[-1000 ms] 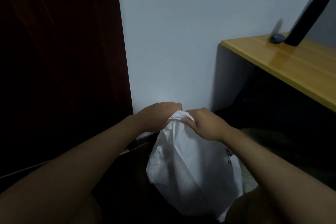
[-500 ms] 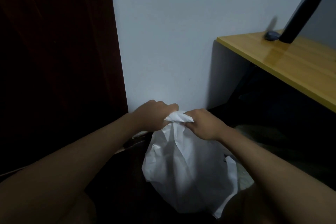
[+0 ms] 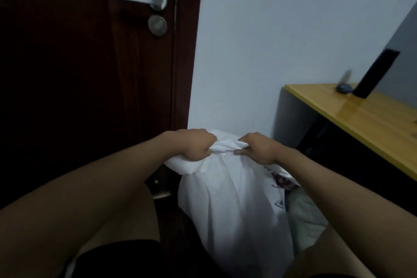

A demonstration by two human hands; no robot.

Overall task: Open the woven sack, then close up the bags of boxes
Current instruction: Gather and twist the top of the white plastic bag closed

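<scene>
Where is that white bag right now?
The white bag sits low in the middle of the head view, in front of the wall between the dark door and the desk. The left hand and right hand grip its bunched top.

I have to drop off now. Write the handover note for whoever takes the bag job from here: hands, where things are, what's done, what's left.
Left hand: grips the gathered mouth of the white bag from the left.
Right hand: grips the same twisted neck from the right.
The bag stands on the floor by the wall, between the door and the desk.
Done: mouth gathered into a neck.
Left: no knot visible yet; tie it off. Other bags and the woven sack cannot be made out.
</scene>
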